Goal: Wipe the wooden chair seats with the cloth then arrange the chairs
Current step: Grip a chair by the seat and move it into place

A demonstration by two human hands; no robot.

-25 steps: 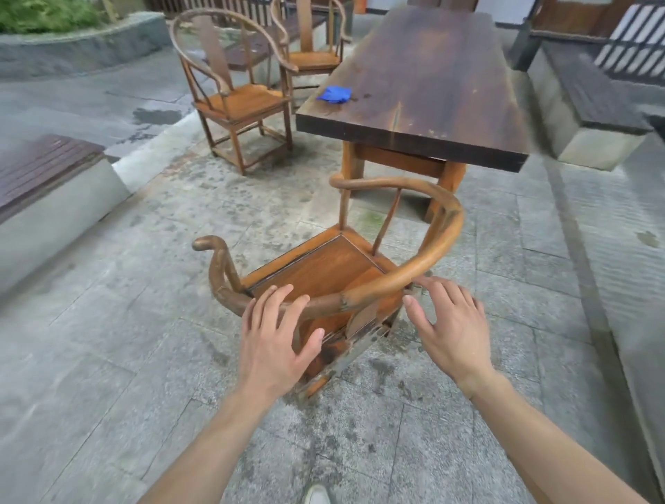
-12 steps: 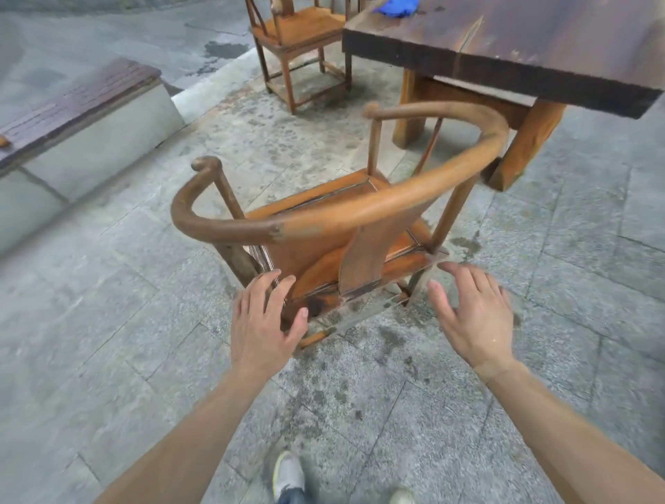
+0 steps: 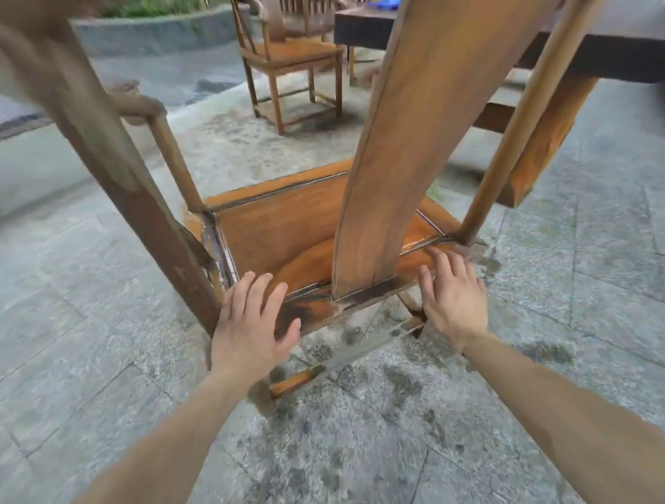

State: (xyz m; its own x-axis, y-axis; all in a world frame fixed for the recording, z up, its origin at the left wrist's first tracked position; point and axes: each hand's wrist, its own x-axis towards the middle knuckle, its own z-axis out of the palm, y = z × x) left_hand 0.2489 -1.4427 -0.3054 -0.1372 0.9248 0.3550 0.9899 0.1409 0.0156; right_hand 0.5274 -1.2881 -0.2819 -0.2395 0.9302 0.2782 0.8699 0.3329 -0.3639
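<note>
Left hand (image 3: 252,323) flat and open on the back edge of the wooden chair (image 3: 288,230) seat. Right hand (image 3: 453,291) open too, fingers resting there.

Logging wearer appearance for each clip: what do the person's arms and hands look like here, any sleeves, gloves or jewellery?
Both forearms are bare as far as the picture shows, with no sleeve in view. The left hand and right hand wear no gloves. No watch, ring or wristband shows on either one.

Occlusion / cutoff notes
Near chair (image 3: 288,223) top rail cut off by upper edge, left post motion-blurred; blue cloth (image 3: 383,3) clipped; backrest hides part of seat.
</note>
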